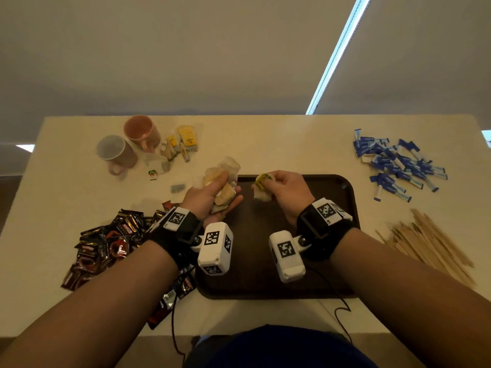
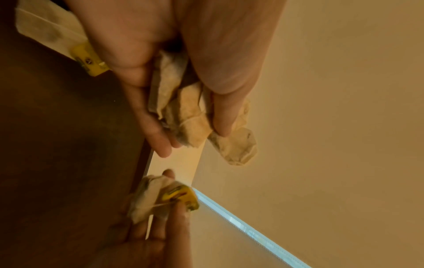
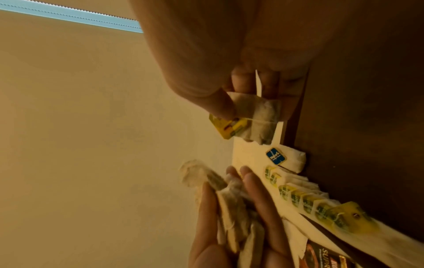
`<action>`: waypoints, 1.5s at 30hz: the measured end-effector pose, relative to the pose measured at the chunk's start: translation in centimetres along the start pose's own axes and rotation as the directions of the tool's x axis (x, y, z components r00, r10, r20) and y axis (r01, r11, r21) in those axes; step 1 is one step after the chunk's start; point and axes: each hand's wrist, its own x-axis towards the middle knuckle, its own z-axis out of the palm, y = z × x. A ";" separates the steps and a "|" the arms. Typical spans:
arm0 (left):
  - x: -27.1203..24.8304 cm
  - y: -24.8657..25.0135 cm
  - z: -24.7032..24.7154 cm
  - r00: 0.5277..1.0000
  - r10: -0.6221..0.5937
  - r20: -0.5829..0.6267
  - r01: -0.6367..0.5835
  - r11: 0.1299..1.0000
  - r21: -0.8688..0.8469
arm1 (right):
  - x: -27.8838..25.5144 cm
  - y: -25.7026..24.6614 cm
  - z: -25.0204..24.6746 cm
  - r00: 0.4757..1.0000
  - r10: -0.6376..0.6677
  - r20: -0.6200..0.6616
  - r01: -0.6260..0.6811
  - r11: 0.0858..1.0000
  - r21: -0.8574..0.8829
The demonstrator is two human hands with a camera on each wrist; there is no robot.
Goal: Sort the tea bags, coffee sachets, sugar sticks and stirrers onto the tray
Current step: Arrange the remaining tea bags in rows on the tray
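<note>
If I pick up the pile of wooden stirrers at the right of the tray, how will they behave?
The wooden stirrers look thin, flat and stiff, so probably light. They lie loose and fanned out, so a handful would likely splay and some slip out. Being flat, they should not roll.

The scene is viewed by the head camera from above the near edge of the bench (image 1: 265, 144), facing forward and down, so that the whole top is taken in up to the far edge. The left wrist camera is set very close behind the left hand (image 2: 160, 54), looking along its fingers, rolled sideways. The right wrist camera is placed likewise behind the right hand (image 3: 206, 54). The two hands over the tray (image 1: 342, 197) are shared by all three views, each wrist view also catching the opposite hand.
</note>
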 end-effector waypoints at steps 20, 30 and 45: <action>1.0 3.0 -7.0 0.998 0.059 0.018 -0.061 0.993 0.103 | 0.2 10.1 9.5 0.983 0.127 0.131 -0.013 0.765 -0.643; 1.0 4.2 -8.0 0.999 0.015 0.043 -0.020 0.992 0.126 | 0.6 10.2 10.8 0.983 0.165 -0.086 -0.183 0.781 -0.598; 1.0 4.0 -7.9 0.998 0.025 0.061 -0.030 0.996 0.082 | 1.0 8.5 10.4 0.994 -0.001 -0.108 -0.069 0.764 -0.641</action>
